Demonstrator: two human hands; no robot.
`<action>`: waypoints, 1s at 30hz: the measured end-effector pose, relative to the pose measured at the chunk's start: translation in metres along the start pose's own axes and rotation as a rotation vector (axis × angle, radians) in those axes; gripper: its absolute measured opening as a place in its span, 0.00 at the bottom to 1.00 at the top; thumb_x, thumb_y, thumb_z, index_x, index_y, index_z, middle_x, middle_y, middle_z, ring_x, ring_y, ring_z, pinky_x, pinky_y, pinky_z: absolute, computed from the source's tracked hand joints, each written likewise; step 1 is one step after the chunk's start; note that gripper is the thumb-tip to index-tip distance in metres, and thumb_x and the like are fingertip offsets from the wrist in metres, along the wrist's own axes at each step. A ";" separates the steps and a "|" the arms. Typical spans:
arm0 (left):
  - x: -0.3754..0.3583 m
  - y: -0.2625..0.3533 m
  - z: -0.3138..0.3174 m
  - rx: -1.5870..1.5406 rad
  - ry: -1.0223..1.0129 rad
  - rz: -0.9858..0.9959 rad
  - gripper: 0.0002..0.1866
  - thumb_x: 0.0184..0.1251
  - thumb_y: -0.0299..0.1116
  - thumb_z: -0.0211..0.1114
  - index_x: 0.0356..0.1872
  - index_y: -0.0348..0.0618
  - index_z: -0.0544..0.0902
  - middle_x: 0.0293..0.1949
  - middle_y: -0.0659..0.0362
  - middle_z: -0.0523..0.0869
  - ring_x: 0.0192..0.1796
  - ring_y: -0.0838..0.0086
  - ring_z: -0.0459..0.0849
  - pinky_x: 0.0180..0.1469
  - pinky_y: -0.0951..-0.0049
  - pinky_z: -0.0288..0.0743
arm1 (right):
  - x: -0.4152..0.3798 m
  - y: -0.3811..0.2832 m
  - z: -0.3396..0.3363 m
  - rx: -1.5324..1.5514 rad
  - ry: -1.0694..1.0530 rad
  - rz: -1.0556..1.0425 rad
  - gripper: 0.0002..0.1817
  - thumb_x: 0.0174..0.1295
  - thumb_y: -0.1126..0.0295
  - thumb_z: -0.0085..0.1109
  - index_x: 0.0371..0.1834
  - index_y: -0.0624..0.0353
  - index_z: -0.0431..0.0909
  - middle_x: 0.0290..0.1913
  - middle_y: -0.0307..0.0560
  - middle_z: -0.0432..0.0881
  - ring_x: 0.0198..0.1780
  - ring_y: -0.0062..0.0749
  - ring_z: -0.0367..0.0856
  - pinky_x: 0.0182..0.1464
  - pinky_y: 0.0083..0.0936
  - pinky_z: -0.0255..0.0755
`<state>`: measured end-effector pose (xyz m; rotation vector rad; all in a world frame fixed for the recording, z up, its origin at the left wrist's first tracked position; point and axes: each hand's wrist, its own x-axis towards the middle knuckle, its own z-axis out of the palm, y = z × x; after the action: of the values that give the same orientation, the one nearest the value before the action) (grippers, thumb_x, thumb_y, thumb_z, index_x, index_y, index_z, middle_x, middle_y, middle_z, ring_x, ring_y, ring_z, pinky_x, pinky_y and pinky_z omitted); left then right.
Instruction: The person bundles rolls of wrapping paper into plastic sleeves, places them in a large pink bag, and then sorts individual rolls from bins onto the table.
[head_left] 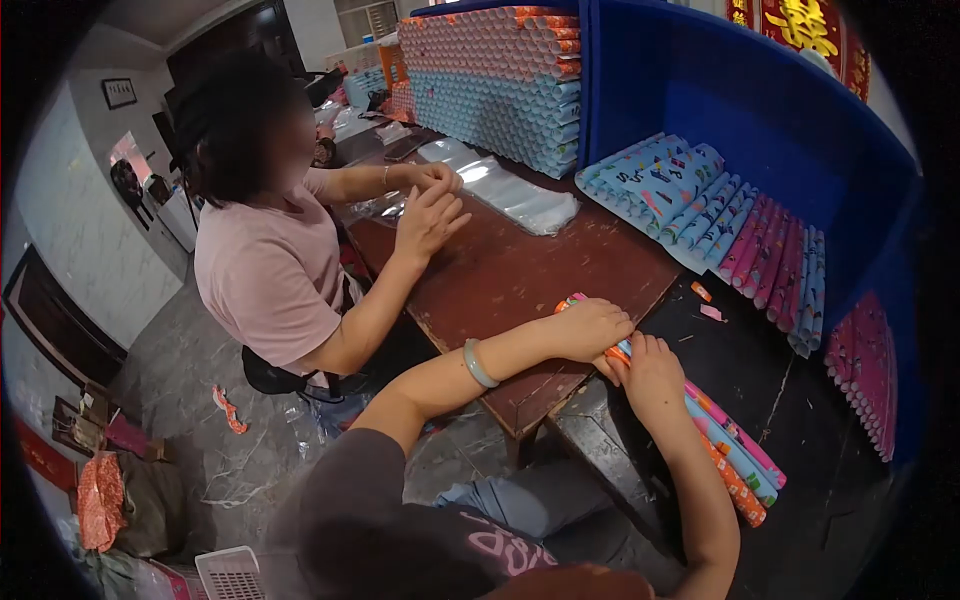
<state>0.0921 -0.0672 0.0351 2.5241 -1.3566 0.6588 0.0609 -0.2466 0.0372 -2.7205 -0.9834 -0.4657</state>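
Note:
A few slim rolls of patterned paper point(735, 450), in pink, light blue and orange, lie slantwise across the dark table in front of me. My left hand point(592, 330) is closed over their far ends, palm down. Just nearer to me, my right hand point(655, 378) wraps round the same rolls, its fingers beside the left ones. Between the two hands a bit of orange paper shows. The fingertips under the bundle are mostly hidden.
A co-worker point(270, 250) sits at the brown table point(530, 290) with hands raised near clear plastic bags point(500, 185). Stacked paper rolls point(490, 90) stand behind. A blue bin point(760, 130) holds more blue and pink rolls point(775, 250). Paper scraps point(711, 313) lie on the dark table.

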 end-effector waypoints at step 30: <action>-0.018 0.001 -0.028 0.220 -0.105 -0.128 0.26 0.26 0.43 0.75 0.29 0.42 0.75 0.28 0.59 0.80 0.35 0.67 0.81 0.37 0.70 0.73 | -0.013 -0.002 -0.019 -0.021 -0.074 0.034 0.33 0.52 0.52 0.61 0.53 0.67 0.66 0.46 0.53 0.74 0.48 0.45 0.73 0.47 0.38 0.68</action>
<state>0.0745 -0.0433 0.0514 2.8279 -1.2000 0.6933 0.0457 -0.2586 0.0505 -2.7871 -0.9531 -0.3731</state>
